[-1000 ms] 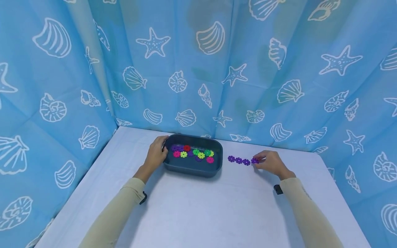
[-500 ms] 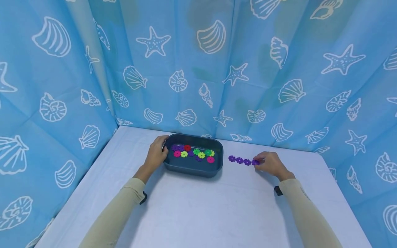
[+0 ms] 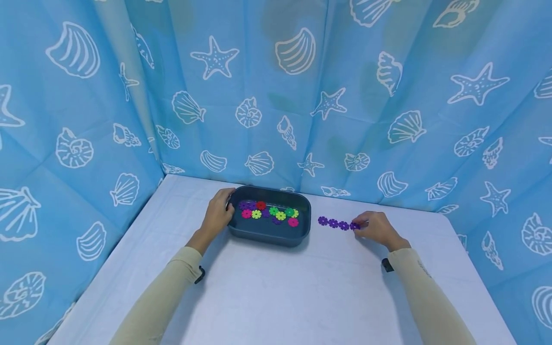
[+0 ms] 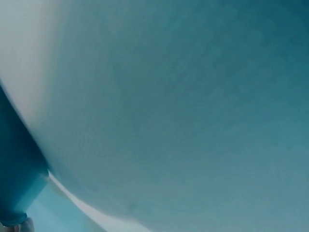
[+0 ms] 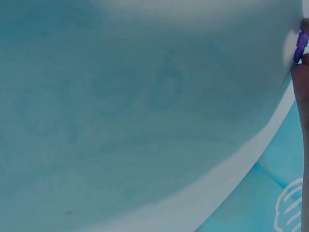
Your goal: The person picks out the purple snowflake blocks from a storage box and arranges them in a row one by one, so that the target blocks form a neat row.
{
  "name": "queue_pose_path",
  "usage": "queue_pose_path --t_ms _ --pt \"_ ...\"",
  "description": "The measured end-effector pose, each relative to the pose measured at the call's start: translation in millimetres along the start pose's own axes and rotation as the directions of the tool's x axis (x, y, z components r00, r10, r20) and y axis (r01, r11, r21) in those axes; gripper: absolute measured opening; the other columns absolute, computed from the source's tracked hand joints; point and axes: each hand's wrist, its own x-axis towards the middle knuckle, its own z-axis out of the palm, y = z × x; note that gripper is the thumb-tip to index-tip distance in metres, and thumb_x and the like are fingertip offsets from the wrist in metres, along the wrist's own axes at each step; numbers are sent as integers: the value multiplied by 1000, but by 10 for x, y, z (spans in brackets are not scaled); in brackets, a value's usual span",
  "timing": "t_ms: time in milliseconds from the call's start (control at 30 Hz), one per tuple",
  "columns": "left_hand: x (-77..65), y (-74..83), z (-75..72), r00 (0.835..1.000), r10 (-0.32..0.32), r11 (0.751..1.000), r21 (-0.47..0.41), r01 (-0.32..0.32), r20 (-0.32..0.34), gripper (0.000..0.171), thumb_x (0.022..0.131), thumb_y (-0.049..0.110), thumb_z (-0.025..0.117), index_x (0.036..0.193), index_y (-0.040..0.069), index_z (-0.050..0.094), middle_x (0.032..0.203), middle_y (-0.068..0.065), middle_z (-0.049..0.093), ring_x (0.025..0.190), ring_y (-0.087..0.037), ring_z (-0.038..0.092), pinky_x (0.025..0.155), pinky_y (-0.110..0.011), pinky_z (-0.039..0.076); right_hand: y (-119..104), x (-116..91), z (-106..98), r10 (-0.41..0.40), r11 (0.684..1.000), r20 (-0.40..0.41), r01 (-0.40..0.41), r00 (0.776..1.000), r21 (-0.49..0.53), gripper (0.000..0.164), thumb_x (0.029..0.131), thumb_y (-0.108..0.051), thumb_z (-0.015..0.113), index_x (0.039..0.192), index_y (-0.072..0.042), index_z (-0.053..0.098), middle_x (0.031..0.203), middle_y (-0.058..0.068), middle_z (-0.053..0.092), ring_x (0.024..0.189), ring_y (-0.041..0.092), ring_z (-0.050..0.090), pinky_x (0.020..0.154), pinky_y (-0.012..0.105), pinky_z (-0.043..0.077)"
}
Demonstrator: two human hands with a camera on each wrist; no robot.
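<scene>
In the head view, my left hand (image 3: 217, 214) grips the left end of a dark grey rectangular tub (image 3: 269, 236), thumb at its rim. In the left wrist view, only part of the tub (image 4: 19, 164) and a bit of fingertip show at the left edge. To the right of the tub, several purple snowflake-shaped plastic discs (image 3: 333, 224) lie in a row on the table. My right hand (image 3: 376, 227) pinches the rightmost purple disc (image 3: 355, 226), close beside its neighbour. The right wrist view catches this disc (image 5: 301, 46) between fingertips at its right edge.
Inside the tub lie several loose discs: pink (image 3: 246, 213), yellow (image 3: 281, 216), green (image 3: 289, 212), red (image 3: 260, 205) and purple. A white cloth covers the table (image 3: 284, 292). Blue curtains (image 3: 258, 72) with white shell prints stand behind and at both sides.
My right hand has brought the pinched purple disc slightly down and closer to the end of the row, and then stayed there. My left hand keeps its hold on the tub.
</scene>
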Motion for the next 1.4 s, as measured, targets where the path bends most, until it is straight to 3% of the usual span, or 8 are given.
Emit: queue_pose_path --t_ms 267,500,633,800,900,1167,1400 --pt "2 -53 -23 1000 6 1000 12 -6 -11 46 89 -10 58 133 -5 51 131 -19 53 125 -30 52 104 -37 45 -270 151 -120 -52 998 -54 54 997 40 38 86 -22 74 119 -5 68 119 16 63 108 36 60 88 50 55" --pt "-12 -63 -56 1000 3 1000 19 -3 -8 46 89 -10 58 134 -5 51 131 -20 53 125 -31 51 104 -37 45 -994 376 -228 -188 980 -91 192 978 45 37 86 -27 74 119 -11 68 121 12 63 109 31 60 88 46 56" --pt "-11 -79 -55 1000 14 999 29 -13 -17 46 88 -11 58 133 -5 51 131 -20 54 124 -31 52 103 -38 46 -1397 545 -205 -314 945 -91 320 945 60 37 86 -26 75 119 -9 68 118 10 66 106 27 62 88 45 56" --pt "-5 -92 -24 999 27 999 36 -26 -25 46 87 -11 58 132 -6 52 130 -20 54 122 -31 54 101 -38 48 -1816 736 -70 -466 880 -81 471 881 64 35 85 -20 74 117 -7 70 111 7 68 100 25 64 88 41 56" --pt "-2 -86 -3 999 37 999 35 -36 -27 46 87 -11 58 132 -6 52 129 -20 55 120 -31 55 101 -38 48 -2023 823 53 -509 852 -72 514 858 98 33 84 -15 75 116 -5 71 109 7 69 100 26 64 88 41 56" --pt "11 -52 9 998 51 999 16 -51 -36 46 87 -12 58 132 -5 53 129 -20 55 121 -30 55 101 -38 48 -2443 971 430 -550 832 39 544 834 110 32 85 -9 74 116 -3 70 113 14 68 100 30 66 86 39 57" --pt "8 -67 9 999 35 999 11 -35 -28 46 87 -11 58 132 -4 53 130 -19 55 121 -29 55 102 -37 47 -2534 1104 770 -515 857 179 498 838 135 38 86 -2 72 123 0 66 121 17 65 103 30 66 84 34 58"
